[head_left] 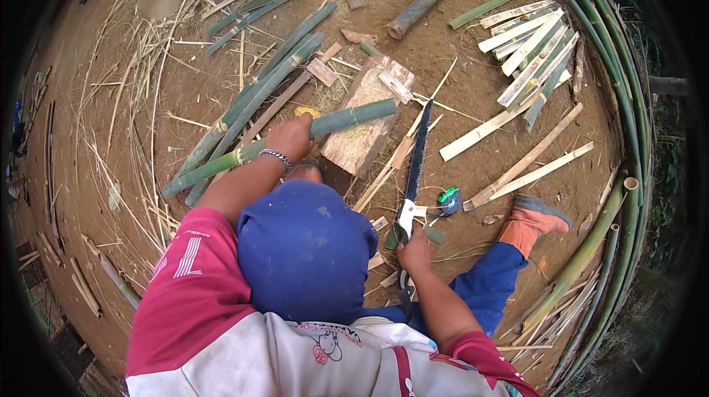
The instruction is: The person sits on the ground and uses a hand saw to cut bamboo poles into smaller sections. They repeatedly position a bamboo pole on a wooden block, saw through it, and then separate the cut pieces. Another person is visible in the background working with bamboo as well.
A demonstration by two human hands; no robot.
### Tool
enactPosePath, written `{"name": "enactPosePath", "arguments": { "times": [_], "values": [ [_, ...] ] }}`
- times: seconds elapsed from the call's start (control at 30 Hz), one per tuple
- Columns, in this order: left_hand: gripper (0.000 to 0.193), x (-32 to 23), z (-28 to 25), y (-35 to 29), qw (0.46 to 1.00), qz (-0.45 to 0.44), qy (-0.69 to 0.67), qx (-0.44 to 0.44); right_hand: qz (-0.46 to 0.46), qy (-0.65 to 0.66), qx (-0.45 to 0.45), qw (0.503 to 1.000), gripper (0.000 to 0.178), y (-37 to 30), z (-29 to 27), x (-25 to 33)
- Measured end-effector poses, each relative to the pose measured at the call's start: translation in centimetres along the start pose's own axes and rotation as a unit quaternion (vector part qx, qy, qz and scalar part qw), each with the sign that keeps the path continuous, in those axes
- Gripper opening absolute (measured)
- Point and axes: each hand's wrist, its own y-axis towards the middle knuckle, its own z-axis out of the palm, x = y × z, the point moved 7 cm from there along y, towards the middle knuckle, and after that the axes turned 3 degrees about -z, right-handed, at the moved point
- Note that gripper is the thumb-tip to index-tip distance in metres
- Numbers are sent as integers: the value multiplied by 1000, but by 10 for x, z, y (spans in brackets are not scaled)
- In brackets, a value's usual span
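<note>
Head view, our holdings: left hand clenched round a green bamboo pole laid across a wooden block; right hand gripping a long-bladed knife, tip near the block. Around: split bamboo strips, bamboo stalks, orange shoe. Our blue-clad knee hides the ground beneath.

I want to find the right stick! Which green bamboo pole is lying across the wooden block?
The green bamboo pole gripped by the left hand; its end rests on the wooden block. The other poles lie on the dirt.
</note>
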Motion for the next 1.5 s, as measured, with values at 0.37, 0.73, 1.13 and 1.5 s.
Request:
{"name": "enactPosePath", "arguments": {
  "times": [0.37,0.73,1.13,1.5],
  "values": [
    [23,-4,-7,-4,1000,-14,-15,-3,-123,346,-139,920,58,-32,-5,-7],
    [23,6,3,-1,999,-11,-27,-17,-268,228,-55,934,53,-73,-53,101],
    [24,5,-4,-4,999,-11,-49,-4,-170,221,-13,960,57,-87,-32,76],
    [24,10,4,-2,999,-15,-47,-16,-239,180,-47,953,55,-89,-37,103]
  ]
}}
